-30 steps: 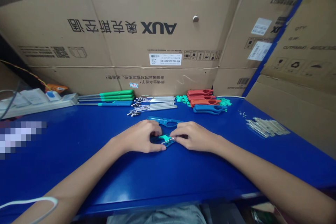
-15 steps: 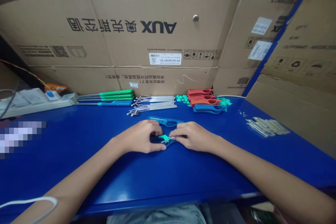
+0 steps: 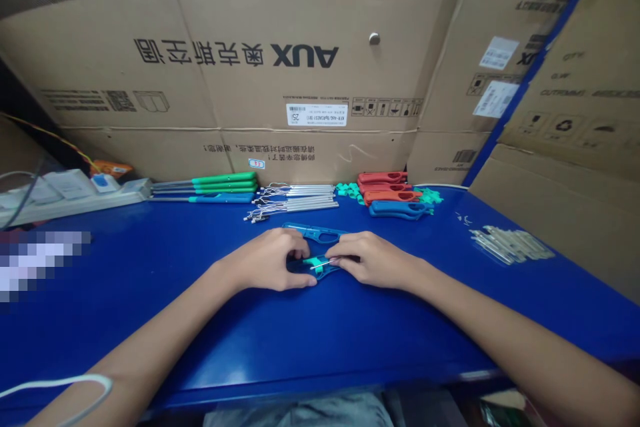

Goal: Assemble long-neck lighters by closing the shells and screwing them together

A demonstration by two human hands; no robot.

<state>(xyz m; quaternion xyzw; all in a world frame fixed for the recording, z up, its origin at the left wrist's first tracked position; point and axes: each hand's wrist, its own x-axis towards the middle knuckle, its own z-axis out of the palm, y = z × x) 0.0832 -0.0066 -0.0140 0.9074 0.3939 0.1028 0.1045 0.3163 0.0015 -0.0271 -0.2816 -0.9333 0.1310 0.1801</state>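
My left hand (image 3: 274, 260) curls its fingers and thumb around the left end of a blue plastic handle shell (image 3: 327, 273) lying low over the table. A bright green plastic piece (image 3: 315, 261) sits in this shell, partly covered by the hand. Between thumb and fingertips my right hand (image 3: 369, 258) pinches a thin metal rod (image 3: 323, 265), its tip over the green piece. Just beyond both hands lies another blue handle shell (image 3: 314, 233), with an oval opening at its right end. Fingers hide the left end of the lower shell.
Behind, several green-handled lighters (image 3: 225, 183), a blue-handled one (image 3: 225, 198), silver tubes with wires (image 3: 310, 197), small green pieces (image 3: 350, 192) and red (image 3: 383, 177) and blue handle shells (image 3: 400, 209) lie in rows. Clear slim tubes (image 3: 510, 243) lie right. Cardboard (image 3: 225, 100) walls the back; a power strip (image 3: 125, 192) stands left.
The view has shifted slightly. The metal rod's tip has moved a little over the green piece; both hands keep nearly the same position and grip.
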